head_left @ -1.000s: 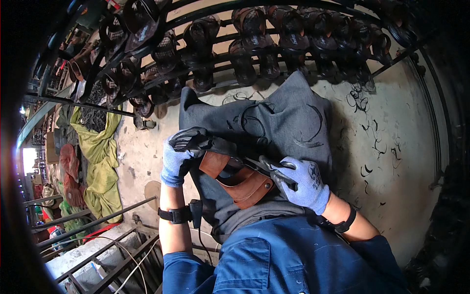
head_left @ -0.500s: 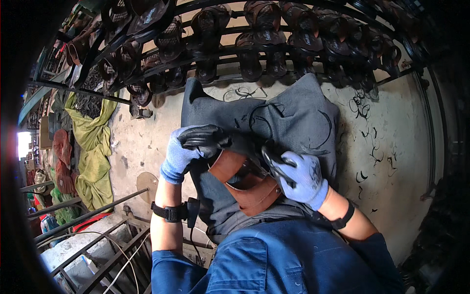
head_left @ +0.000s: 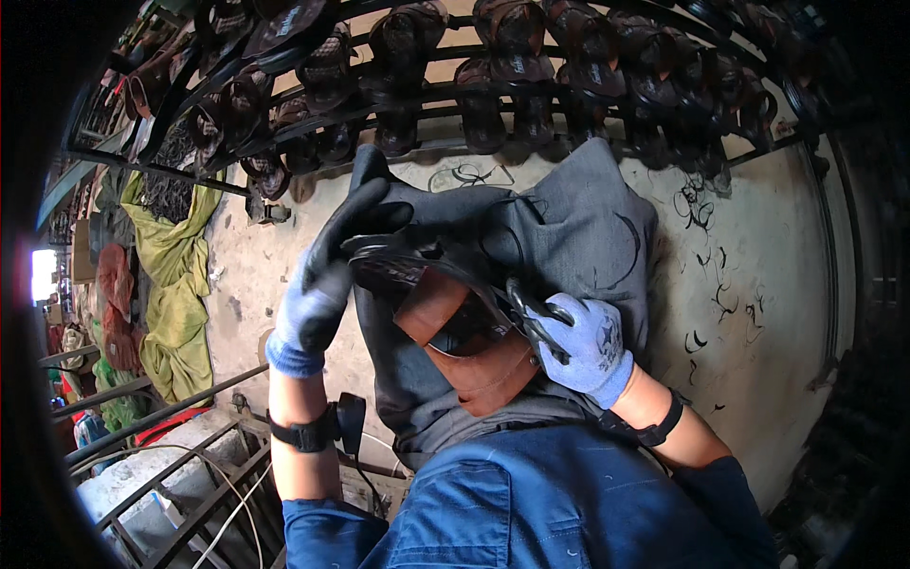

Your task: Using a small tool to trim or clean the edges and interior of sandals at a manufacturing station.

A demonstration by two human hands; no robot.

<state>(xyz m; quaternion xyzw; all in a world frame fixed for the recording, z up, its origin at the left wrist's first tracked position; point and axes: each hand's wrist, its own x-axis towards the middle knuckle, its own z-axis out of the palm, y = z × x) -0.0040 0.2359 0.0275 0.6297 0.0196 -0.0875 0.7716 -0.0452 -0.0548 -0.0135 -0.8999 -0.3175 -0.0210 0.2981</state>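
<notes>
A sandal [head_left: 483, 379] with brown leather straps and a dark sole lies across the grey cloth [head_left: 588, 209] over my lap. Beside the sandal's left end is my left hand [head_left: 327, 270], in a blue-grey glove with a black palm, its fingers stretched out and the thumb apart. Whether it touches the sole I cannot tell. My right hand [head_left: 590, 349], gloved alike, grips black-handled scissors [head_left: 545, 318] at the sandal's right edge. The blades are dark against the sole and hard to make out. Thin black curved trimmings [head_left: 626, 251] lie on the cloth.
Racks [head_left: 417, 104] full of brown sandals stretch along the far side. Black offcuts [head_left: 697, 209] are scattered on the pale floor at right. A yellow-green cloth [head_left: 180, 294] hangs at left, above a metal frame [head_left: 209, 484] with cables.
My left hand has let go of the sandal's end and opened, moving outward to the left. The sandal has tilted slightly, showing more of its footbed. My right hand and the scissors are nearly still.
</notes>
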